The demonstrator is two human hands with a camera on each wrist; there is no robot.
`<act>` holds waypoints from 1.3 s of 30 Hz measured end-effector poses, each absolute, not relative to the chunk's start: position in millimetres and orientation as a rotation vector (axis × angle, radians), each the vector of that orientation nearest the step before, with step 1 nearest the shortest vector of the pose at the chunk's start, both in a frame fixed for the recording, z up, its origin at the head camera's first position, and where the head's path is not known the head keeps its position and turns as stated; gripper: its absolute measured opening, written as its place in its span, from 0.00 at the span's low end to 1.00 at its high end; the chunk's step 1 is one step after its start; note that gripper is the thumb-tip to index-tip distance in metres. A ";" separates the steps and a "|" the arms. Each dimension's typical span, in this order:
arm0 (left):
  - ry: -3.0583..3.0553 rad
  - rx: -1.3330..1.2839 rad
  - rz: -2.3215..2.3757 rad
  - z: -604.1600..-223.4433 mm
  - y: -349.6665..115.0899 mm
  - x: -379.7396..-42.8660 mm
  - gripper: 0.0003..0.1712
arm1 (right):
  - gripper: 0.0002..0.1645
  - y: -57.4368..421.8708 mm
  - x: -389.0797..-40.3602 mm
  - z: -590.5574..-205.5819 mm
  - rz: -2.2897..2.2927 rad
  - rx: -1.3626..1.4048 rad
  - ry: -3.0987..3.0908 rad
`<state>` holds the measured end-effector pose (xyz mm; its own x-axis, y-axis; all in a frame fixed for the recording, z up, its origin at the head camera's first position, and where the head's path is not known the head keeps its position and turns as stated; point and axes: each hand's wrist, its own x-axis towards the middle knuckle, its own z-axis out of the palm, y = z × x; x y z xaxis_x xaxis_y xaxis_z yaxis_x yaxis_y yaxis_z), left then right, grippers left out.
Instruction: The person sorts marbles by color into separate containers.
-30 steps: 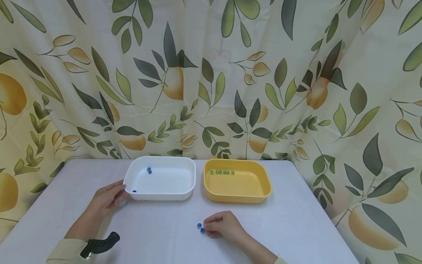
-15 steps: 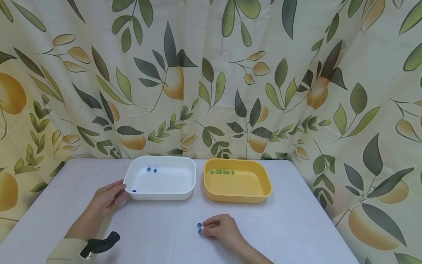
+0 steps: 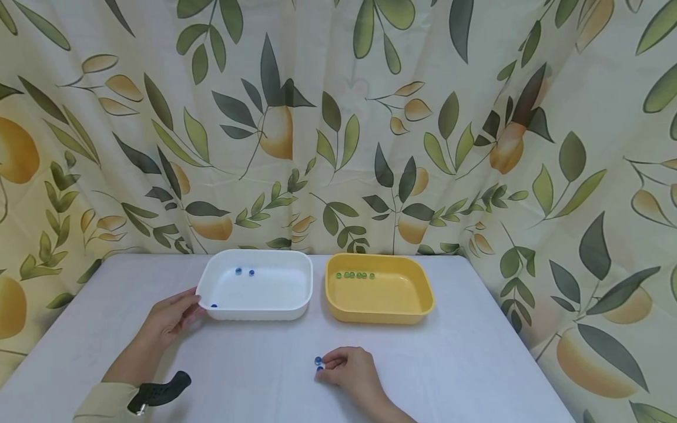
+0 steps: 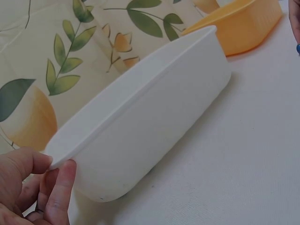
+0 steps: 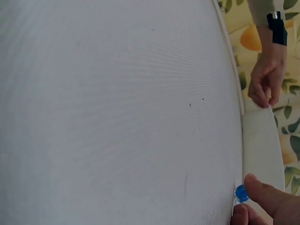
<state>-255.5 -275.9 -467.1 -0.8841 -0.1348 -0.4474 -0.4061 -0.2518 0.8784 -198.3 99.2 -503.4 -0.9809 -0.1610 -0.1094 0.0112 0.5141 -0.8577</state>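
Note:
My left hand (image 3: 170,317) pinches the left rim of a white plastic tray (image 3: 259,314) between thumb and fingers, as the left wrist view also shows. Inside that tray lie three small blue glass marbles, one of them (image 3: 251,272) near the back. On the cloth in front, my right hand (image 3: 351,371) has its thumb and forefinger bent about a blue marble (image 3: 319,369), partly hidden by the fingertips. Another blue marble (image 3: 318,361) sits just behind it, close to the forefinger. In the right wrist view, a blue marble (image 5: 241,193) shows beside the thumb.
To the right of the white tray stands a yellow tray (image 3: 381,317) with several green marbles (image 3: 351,275) in a row. Both trays are near the back edge of a table with a white cloth (image 3: 254,376). Behind hangs a leaf-and-fruit curtain (image 3: 349,194).
My right hand has shifted slightly left and closed in on the nearer loose marble, which moved a little left. One blue marble in the white tray rolled right, away from its neighbour. The left hand stayed.

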 end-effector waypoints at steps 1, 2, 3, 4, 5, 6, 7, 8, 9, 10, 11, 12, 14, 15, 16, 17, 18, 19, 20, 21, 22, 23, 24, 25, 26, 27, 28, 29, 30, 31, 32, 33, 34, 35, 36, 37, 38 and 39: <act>1.800 -0.665 2.256 -467.1 -275.9 -255.7 0.37 | 0.14 98.6 -198.4 -504.0 -1.457 -0.125 2.584; 1.799 -0.664 2.257 -467.1 -276.0 -256.0 0.37 | 0.14 98.1 -198.4 -504.5 -1.454 -0.121 2.589; 1.796 -0.660 2.261 -467.3 -276.3 -256.2 0.37 | 0.13 97.9 -198.5 -505.0 -1.453 -0.120 2.594; 1.793 -0.658 2.264 -467.1 -276.4 -256.3 0.37 | 0.13 97.7 -198.5 -505.3 -1.453 -0.120 2.597; 1.791 -0.657 2.265 -467.2 -276.6 -256.4 0.36 | 0.13 97.8 -198.7 -505.6 -1.453 -0.121 2.599; 1.788 -0.661 2.266 -467.1 -276.6 -256.6 0.36 | 0.13 97.8 -198.7 -505.8 -1.452 -0.126 2.602; 1.786 -0.658 2.269 -467.2 -276.8 -256.6 0.36 | 0.12 97.8 -198.7 -505.8 -1.451 -0.132 2.605; 1.784 -0.659 2.271 -467.1 -276.8 -256.7 0.36 | 0.12 97.9 -198.7 -505.7 -1.450 -0.139 2.607; 1.782 -0.659 2.271 -467.1 -277.1 -257.0 0.35 | 0.11 98.0 -198.7 -505.6 -1.449 -0.146 2.609; 1.784 -0.666 2.268 -466.8 -277.0 -257.1 0.35 | 0.11 98.0 -198.6 -505.5 -1.447 -0.152 2.609; 1.783 -0.665 2.269 -466.9 -277.1 -257.2 0.35 | 0.10 98.1 -198.6 -505.3 -1.447 -0.159 2.610; 1.782 -0.662 2.269 -466.5 -277.2 -257.1 0.35 | 0.10 98.1 -198.6 -505.2 -1.449 -0.166 2.608; 1.778 -0.655 2.271 -466.7 -277.7 -257.2 0.36 | 0.09 98.3 -198.8 -505.3 -1.449 -0.176 2.608; 1.775 -0.649 2.273 -466.8 -277.9 -257.0 0.36 | 0.09 98.4 -199.0 -505.5 -1.450 -0.180 2.606; 1.774 -0.645 2.274 -466.8 -277.9 -256.7 0.36 | 0.09 98.6 -199.0 -505.6 -1.449 -0.186 2.607; 1.767 -0.640 2.278 -467.0 -278.2 -256.5 0.36 | 0.09 98.7 -199.1 -505.6 -1.447 -0.190 2.608; 1.767 -0.642 2.276 -467.2 -278.2 -256.6 0.37 | 0.09 98.9 -199.0 -505.7 -1.444 -0.193 2.610; 1.764 -0.648 2.277 -467.6 -278.4 -256.8 0.36 | 0.09 99.0 -198.9 -505.7 -1.440 -0.194 2.612; 1.762 -0.649 2.277 -467.7 -278.4 -256.7 0.36 | 0.08 99.1 -198.9 -505.9 -1.441 -0.195 2.612; 1.761 -0.650 2.277 -467.7 -278.4 -256.7 0.36 | 0.08 99.3 -198.9 -505.9 -1.440 -0.197 2.612; 1.761 -0.651 2.276 -468.0 -278.4 -256.8 0.36 | 0.08 99.4 -198.9 -506.0 -1.439 -0.197 2.613; 1.759 -0.658 2.274 -468.2 -278.6 -256.9 0.36 | 0.08 99.4 -198.9 -506.0 -1.437 -0.194 2.612; 1.762 -0.658 2.272 -468.3 -278.6 -257.0 0.37 | 0.08 99.4 -198.9 -506.1 -1.439 -0.191 2.607; 1.761 -0.657 2.275 -468.4 -278.7 -256.8 0.37 | 0.08 99.5 -199.1 -506.2 -1.442 -0.189 2.604; 1.762 -0.653 2.275 -468.5 -278.7 -256.7 0.37 | 0.08 99.6 -199.1 -506.2 -1.442 -0.188 2.602; 1.765 -0.659 2.271 -468.5 -278.5 -256.7 0.37 | 0.08 99.7 -199.2 -506.0 -1.441 -0.186 2.599; 1.767 -0.660 2.269 -468.6 -278.6 -256.7 0.36 | 0.08 99.7 -199.1 -505.7 -1.441 -0.183 2.595; 1.768 -0.664 2.270 -468.5 -278.6 -256.7 0.35 | 0.07 99.7 -199.0 -505.5 -1.441 -0.181 2.591; 1.768 -0.662 2.271 -468.4 -278.5 -256.5 0.34 | 0.07 99.9 -199.0 -505.1 -1.442 -0.180 2.589; 1.768 -0.666 2.269 -468.5 -278.5 -256.7 0.33 | 0.07 100.1 -199.0 -504.8 -1.440 -0.179 2.588; 1.767 -0.665 2.269 -468.7 -278.6 -256.6 0.32 | 0.07 100.3 -199.0 -504.4 -1.442 -0.177 2.585; 1.766 -0.667 2.269 -468.6 -278.6 -256.6 0.32 | 0.07 100.5 -198.9 -504.0 -1.444 -0.175 2.580; 1.763 -0.662 2.272 -468.6 -278.6 -256.5 0.32 | 0.07 100.6 -198.8 -503.7 -1.445 -0.173 2.576; 1.763 -0.662 2.274 -468.5 -278.5 -256.4 0.33 | 0.07 100.8 -198.7 -503.3 -1.447 -0.172 2.571; 1.764 -0.659 2.272 -468.6 -278.5 -256.4 0.34 | 0.07 101.1 -198.6 -502.9 -1.447 -0.170 2.567; 1.766 -0.657 2.271 -468.7 -278.5 -256.3 0.35 | 0.07 101.3 -198.5 -502.7 -1.449 -0.169 2.562; 1.766 -0.654 2.272 -468.7 -278.5 -256.3 0.35 | 0.07 101.6 -198.4 -502.4 -1.450 -0.169 2.557; 1.767 -0.657 2.271 -468.5 -278.4 -256.3 0.36 | 0.07 101.8 -198.3 -502.4 -1.450 -0.170 2.554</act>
<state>-256.3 -278.4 -468.5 -0.8837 -0.1188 -0.4527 -0.4097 -0.2713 0.8709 -198.3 101.8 -502.4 -0.9734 -0.1975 -0.1161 -0.0016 0.5125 -0.8587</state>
